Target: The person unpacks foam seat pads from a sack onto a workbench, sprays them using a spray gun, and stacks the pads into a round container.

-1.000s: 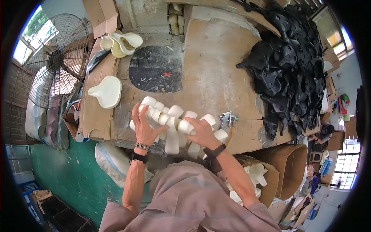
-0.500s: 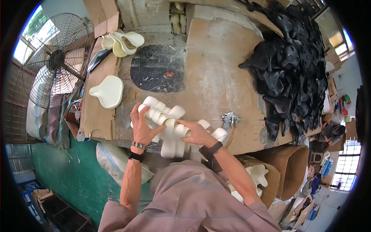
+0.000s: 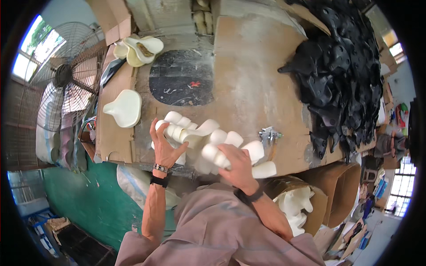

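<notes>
Cream-white foam saddle pads (image 3: 206, 127) lie bunched at the near edge of the bench, in front of my body. My left hand (image 3: 167, 146) is curled round the left end of the bunch, its thumb and fingers gripping the pads there. A separate cluster of pads (image 3: 213, 155) sits in my right hand (image 3: 239, 166), with the fingers bent over its top. Some pads stick out beyond that hand on its right side. Between the two groups the pads are blurred, and the palms are hidden.
A spray gun (image 3: 270, 135) with its hose lies right of the pads. Black saddle bases (image 3: 328, 75) are heaped at the far right. One loose saddle pad (image 3: 124, 108) and several stacked pads (image 3: 144, 46) lie left, near a fan (image 3: 62, 75). Cardboard boxes (image 3: 339, 190) stand below right.
My right hand has moved right and nearer to me, taking a cluster of pads away from the rest. My left hand has stayed nearly in place on its pads.
</notes>
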### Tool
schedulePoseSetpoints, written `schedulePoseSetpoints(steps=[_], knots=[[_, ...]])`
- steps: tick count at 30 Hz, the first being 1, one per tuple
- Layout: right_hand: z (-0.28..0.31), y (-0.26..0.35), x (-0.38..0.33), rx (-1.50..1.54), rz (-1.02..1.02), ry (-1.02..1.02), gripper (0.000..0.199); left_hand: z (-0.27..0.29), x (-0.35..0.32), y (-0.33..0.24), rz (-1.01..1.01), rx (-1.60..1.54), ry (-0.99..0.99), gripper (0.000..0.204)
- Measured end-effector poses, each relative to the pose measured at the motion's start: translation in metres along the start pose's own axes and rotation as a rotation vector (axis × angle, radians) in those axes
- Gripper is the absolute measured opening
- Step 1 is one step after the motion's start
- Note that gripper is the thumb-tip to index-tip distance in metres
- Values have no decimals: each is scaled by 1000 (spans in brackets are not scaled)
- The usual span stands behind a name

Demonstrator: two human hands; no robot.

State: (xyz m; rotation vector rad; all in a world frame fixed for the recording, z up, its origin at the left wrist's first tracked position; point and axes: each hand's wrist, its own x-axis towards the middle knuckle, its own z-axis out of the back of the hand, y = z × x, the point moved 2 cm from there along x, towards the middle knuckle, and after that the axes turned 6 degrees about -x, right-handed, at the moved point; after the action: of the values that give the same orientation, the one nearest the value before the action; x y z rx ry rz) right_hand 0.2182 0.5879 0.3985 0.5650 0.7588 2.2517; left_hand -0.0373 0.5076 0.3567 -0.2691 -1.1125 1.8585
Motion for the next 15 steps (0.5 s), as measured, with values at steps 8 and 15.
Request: schedulePoseSetpoints(steps=[8, 15], knots=[[-22, -34, 24, -30, -36, -55, 63, 5, 36, -12, -70, 125, 205, 92], [-25, -45, 19, 29, -15, 12, 65, 8, 53, -30, -146, 260, 334, 60]])
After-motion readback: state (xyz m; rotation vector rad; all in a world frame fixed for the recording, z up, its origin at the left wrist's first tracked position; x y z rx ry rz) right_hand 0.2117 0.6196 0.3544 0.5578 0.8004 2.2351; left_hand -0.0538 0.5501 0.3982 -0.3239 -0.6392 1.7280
